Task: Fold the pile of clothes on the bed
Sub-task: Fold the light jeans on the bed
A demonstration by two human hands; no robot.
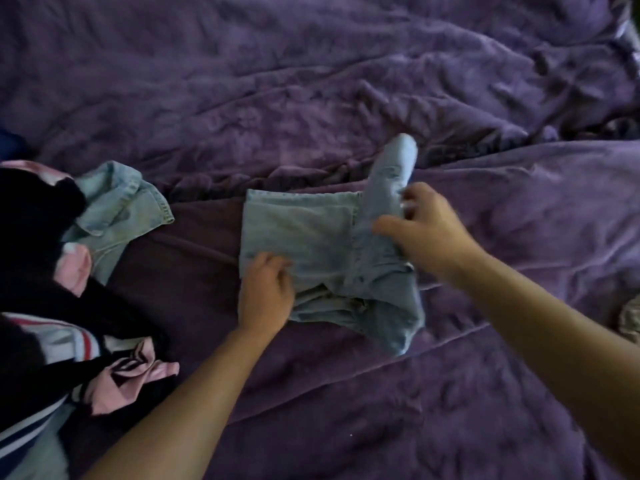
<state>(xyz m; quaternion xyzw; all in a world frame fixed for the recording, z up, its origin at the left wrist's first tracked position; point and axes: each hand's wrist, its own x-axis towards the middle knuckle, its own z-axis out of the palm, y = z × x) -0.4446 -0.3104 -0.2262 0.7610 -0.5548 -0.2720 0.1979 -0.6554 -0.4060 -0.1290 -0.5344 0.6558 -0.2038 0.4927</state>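
Both hands work the pale jeans mid-bed: left hand lies flat, fingers spread, pinning the folded layers, while right hand pinches a raised leg, apparently to fold it across; unfolded pile waits at the bed's left edge.

We record a deep purple bed cover, uniform in colour with no pattern. The partly folded jeans are pale, washed-out blue denim. A second denim garment at the left is the same light blue. In the pile we note a black garment, pink fabric, and a white piece striped red and navy.
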